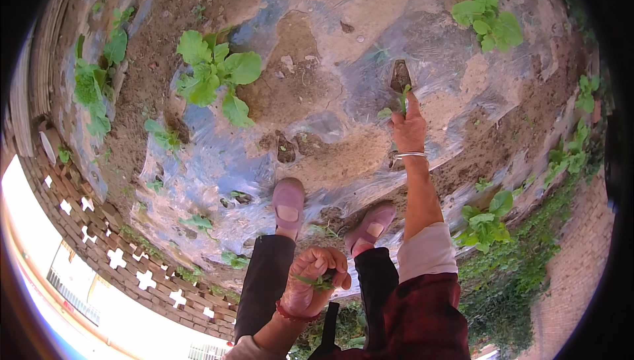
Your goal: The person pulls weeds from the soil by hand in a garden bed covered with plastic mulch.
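My right hand (410,131), with a silver bangle at the wrist, reaches out low over the soil. Its fingers grip a small green seedling (404,100), held at the near edge of a hole (400,75) in the plastic mulch film. Roots or stem base of that seedling cannot be made out. Close to my body, my left hand (308,280) is curled around a little bunch of green sprigs (321,282). A red beaded bracelet (297,314) circles that wrist.
Thin plastic film (213,137), partly covered with dirt, spreads over the bed. Leafy plants (213,72) grow at the left, more (488,13) at the upper right and lower right (484,224). Another hole (286,148) lies ahead of my shoes (288,206). A pierced brick wall (106,241) borders the left.
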Available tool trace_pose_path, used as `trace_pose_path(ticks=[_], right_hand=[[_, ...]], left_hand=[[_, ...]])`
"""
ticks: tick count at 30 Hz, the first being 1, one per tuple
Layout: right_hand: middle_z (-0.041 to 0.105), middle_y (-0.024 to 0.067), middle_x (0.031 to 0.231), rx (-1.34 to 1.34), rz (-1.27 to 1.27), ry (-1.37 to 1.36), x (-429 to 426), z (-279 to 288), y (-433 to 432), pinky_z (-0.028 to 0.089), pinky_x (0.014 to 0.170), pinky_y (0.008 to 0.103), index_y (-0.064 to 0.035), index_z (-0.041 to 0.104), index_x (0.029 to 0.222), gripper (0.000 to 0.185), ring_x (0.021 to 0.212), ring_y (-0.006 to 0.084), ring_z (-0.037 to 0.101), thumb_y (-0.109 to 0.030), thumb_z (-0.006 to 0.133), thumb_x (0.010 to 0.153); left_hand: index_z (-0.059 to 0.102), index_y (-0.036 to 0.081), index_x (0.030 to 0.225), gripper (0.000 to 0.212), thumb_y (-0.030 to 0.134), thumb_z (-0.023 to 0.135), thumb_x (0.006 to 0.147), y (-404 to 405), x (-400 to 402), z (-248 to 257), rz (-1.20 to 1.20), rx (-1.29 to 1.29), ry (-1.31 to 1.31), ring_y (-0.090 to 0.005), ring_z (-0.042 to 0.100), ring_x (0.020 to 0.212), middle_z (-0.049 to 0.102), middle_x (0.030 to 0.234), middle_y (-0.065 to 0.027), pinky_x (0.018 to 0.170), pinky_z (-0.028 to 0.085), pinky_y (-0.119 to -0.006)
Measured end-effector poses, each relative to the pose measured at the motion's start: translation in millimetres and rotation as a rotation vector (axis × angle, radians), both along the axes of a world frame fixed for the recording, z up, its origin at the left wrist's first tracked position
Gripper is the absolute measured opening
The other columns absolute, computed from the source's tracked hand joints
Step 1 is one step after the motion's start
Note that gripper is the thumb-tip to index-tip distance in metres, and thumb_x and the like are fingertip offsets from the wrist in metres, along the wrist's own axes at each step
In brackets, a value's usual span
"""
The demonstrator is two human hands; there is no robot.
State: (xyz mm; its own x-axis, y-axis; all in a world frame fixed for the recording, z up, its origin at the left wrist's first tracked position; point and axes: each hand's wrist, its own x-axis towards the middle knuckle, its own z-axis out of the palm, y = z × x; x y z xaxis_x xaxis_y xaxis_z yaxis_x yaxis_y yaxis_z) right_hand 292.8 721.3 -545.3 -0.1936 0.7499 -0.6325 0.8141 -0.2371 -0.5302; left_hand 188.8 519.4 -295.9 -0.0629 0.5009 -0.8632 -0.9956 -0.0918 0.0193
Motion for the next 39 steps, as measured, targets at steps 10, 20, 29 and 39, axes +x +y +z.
trace_pose_path(ticks=[10,20,29,39], right_hand=[[0.059,0.0205,0.066,0.183,0.387,-0.351,-22.1,15.9,-4.1,0.046,0.059,0.0489,-0.0142,0.031,0.131,0.057,0.064,0.0387,0.058,-0.018,0.051,0.077],[0.059,0.0219,0.068,0.121,0.342,-0.245,-37.3,33.0,-13.5,0.045,0.060,0.0497,-0.0166,0.029,0.131,0.059,0.066,0.0406,0.057,-0.017,0.051,0.076],[0.060,0.0214,0.071,0.149,0.404,-0.368,-18.5,32.3,-1.9,0.047,0.060,0.0487,-0.0133,0.035,0.122,0.050,0.068,0.0410,0.058,-0.015,0.055,0.076],[0.061,0.0229,0.079,0.066,0.328,-0.401,-32.3,31.8,-7.5,0.047,0.064,0.0493,-0.0122,0.024,0.132,0.063,0.074,0.0398,0.059,-0.020,0.055,0.078]], left_hand=[[0.050,0.002,0.084,0.017,0.018,0.054,0.086,1.0,1.0,1.4,0.005,0.015,-0.016,-0.0175,0.047,0.061,0.050,0.082,-0.0117,0.059,0.041,-0.034],[0.051,0.002,0.084,0.017,0.019,0.053,0.087,-1.1,5.4,0.7,-0.007,0.015,-0.010,-0.0175,0.047,0.061,0.050,0.082,-0.0121,0.059,0.041,-0.034],[0.051,0.003,0.083,0.017,0.019,0.053,0.087,2.0,7.5,1.4,-0.025,0.006,-0.002,-0.0174,0.046,0.060,0.050,0.081,-0.0114,0.059,0.041,-0.034],[0.053,0.005,0.083,0.019,0.024,0.054,0.087,0.2,9.0,-2.9,-0.068,0.033,0.018,-0.0159,0.048,0.064,0.052,0.084,-0.0103,0.062,0.044,-0.034]])
